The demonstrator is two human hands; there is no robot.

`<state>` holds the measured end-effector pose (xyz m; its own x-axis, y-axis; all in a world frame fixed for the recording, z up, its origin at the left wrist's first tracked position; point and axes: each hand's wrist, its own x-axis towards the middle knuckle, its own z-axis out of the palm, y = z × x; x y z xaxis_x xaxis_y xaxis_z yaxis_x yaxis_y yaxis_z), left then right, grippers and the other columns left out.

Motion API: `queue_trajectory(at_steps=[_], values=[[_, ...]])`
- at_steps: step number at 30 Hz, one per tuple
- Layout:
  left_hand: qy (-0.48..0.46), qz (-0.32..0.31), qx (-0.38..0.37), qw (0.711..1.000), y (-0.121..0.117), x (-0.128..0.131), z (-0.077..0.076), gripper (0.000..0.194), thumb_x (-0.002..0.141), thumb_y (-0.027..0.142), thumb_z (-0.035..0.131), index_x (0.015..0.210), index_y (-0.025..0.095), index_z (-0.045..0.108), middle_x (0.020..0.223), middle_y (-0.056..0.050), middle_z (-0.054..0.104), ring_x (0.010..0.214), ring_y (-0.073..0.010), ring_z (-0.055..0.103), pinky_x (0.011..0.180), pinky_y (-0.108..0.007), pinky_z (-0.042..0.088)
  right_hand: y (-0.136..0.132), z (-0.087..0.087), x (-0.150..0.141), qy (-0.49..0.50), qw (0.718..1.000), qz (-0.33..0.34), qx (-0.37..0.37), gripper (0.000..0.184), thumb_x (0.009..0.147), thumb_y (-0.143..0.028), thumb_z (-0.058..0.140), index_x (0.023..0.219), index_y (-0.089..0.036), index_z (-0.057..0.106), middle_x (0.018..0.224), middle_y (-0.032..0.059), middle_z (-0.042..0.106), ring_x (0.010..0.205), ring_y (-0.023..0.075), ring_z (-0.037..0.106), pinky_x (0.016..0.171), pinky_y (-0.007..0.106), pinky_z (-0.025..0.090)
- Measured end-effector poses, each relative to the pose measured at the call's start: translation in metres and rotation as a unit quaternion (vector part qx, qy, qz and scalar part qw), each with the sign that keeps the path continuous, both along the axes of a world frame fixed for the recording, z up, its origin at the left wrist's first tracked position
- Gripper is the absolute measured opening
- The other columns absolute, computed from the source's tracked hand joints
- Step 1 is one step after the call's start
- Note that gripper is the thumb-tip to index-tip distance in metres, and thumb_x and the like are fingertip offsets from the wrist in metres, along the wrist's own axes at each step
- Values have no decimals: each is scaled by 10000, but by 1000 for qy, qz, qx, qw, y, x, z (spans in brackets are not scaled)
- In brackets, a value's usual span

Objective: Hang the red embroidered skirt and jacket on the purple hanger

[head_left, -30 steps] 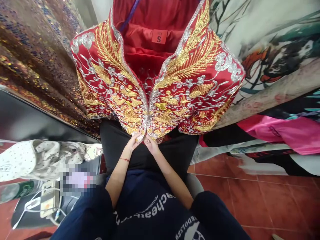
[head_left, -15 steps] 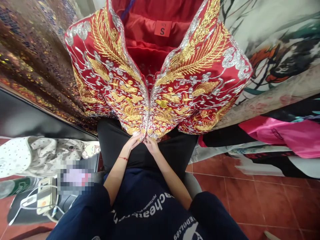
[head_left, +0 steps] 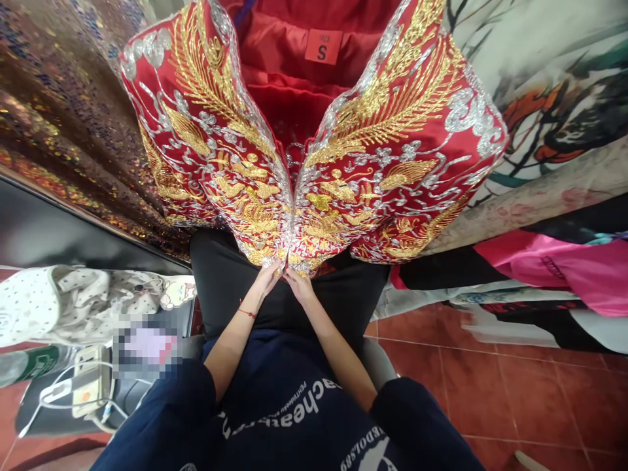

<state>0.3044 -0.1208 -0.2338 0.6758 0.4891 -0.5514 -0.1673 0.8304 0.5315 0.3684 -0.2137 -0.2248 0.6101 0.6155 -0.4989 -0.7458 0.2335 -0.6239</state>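
A red jacket (head_left: 392, 176) with gold and silver embroidery hangs in front of me, its red lining and a size label (head_left: 324, 47) marked S showing at the open neck. My left hand (head_left: 268, 277) grips the lower front edge on the left side of the opening. Close beside it, my right hand (head_left: 297, 284) pinches the matching edge on the right. Between the two hands the front edges meet at the bottom. My fingertips are partly hidden by the cloth.
Sequinned brown fabric (head_left: 73, 131) hangs at the left; painted pale cloth (head_left: 564, 98) and pink fabric (head_left: 574, 268) hang at the right. Left of my lap lie a dotted cloth (head_left: 88, 301), a bottle (head_left: 39, 363) and a power strip (head_left: 91, 386) with cables. The floor (head_left: 471, 392) is red tile.
The jacket's upper part has come nearer and spreads wider in view, its shoulders further apart. Both hands stay at the lower front edges, with the left fingers shifting slightly.
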Motion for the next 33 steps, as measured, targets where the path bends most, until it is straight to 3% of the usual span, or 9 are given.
queue_trajectory(at_steps=[13,21,28,33], values=[[-8,48,34,998,-6,5,5,543,628,161,908,1134,151,709,1142,-91,765,1096,-222,713,1086,-378,495,-1,-4,1,2,1000,-4,0,353,569,-130,849,876,-258,730,900,-23,769,972,197,711,824,326,593],[11,30,70,997,-9,2,5,621,552,179,946,1135,143,736,1120,-108,774,1127,-269,710,1096,-412,482,0,-13,4,11,999,-27,-12,367,587,-169,848,913,-282,722,991,-16,773,1046,214,697,822,342,587],[51,7,115,992,-10,3,-2,513,559,212,950,1032,112,778,1081,-115,784,1056,-267,726,1088,-417,490,1,-24,13,41,997,-48,-31,247,619,-137,835,792,-259,707,774,-48,728,814,137,686,727,266,551],[52,8,126,991,-8,4,1,492,583,215,942,1036,118,777,1056,-109,788,1035,-259,732,1062,-397,508,4,-17,12,53,996,-55,-39,199,653,-150,831,736,-237,673,701,-52,674,692,111,621,670,256,515]])
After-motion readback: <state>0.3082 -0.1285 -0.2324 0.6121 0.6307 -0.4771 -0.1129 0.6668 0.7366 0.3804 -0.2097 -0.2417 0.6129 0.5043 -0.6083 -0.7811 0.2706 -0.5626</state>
